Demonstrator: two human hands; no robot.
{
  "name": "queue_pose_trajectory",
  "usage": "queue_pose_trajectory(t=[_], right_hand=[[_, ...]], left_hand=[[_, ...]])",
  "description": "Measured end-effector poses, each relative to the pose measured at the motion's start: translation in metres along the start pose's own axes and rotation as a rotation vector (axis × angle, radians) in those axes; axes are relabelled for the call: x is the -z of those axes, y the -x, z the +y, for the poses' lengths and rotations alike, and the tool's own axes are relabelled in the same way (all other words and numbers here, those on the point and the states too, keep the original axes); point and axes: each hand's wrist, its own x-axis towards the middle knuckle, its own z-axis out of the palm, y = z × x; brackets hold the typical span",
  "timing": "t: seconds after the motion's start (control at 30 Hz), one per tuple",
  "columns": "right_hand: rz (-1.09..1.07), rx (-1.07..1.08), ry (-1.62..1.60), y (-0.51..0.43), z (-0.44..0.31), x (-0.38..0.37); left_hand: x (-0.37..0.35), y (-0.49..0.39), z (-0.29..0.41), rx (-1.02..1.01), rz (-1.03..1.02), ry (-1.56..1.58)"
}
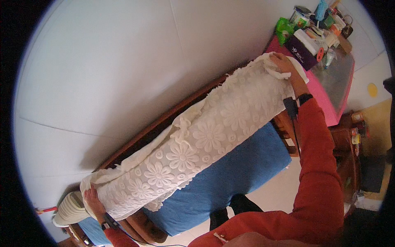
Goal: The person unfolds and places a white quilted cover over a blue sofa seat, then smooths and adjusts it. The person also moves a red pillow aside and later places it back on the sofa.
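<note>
A white lace sofa-back cover [209,136] with raised flower patterns stretches diagonally along the back of a wooden sofa. Its far edge is bunched and frayed, with a knotted tie near the middle. At the lower left end, my left hand [94,199] holds the cover's corner, its fingertips on the cloth. My right hand [282,63] grips a gathered fold at the upper right end. Below the cover lies the sofa's blue seat cushion [222,176]. The wooden back rail [160,129] shows between the cover and the wall.
A pink-edged table [327,95] by my right hand bears a dark tissue box [304,51], a green bag [284,31] and several small items. A ribbed cream object [71,210] stands beyond my left hand. Wooden armrests [145,225] flank the cushion. A pale wall [123,77] rises behind.
</note>
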Motion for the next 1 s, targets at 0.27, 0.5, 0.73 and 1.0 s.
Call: queue_pose_trajectory(t=[0.27,0.5,0.73,1.0], right_hand=[[-0.197,0.169,0.409,0.001,0.066,0.034],[0.155,0.297,-0.715,0.023,0.032,0.046],[0.518,0.304,-0.114,0.121,0.085,0.104],[0.401,0.446,0.207,0.171,0.104,0.063]], left_hand=[[-0.053,0.077,0.019,0.007,0.179,-0.471],[-0.076,0.106,0.013,-0.121,0.071,-0.596],[-0.065,0.101,0.003,0.042,0.125,-0.796],[-0.044,0.095,-0.015,-0.014,0.091,-0.761]])
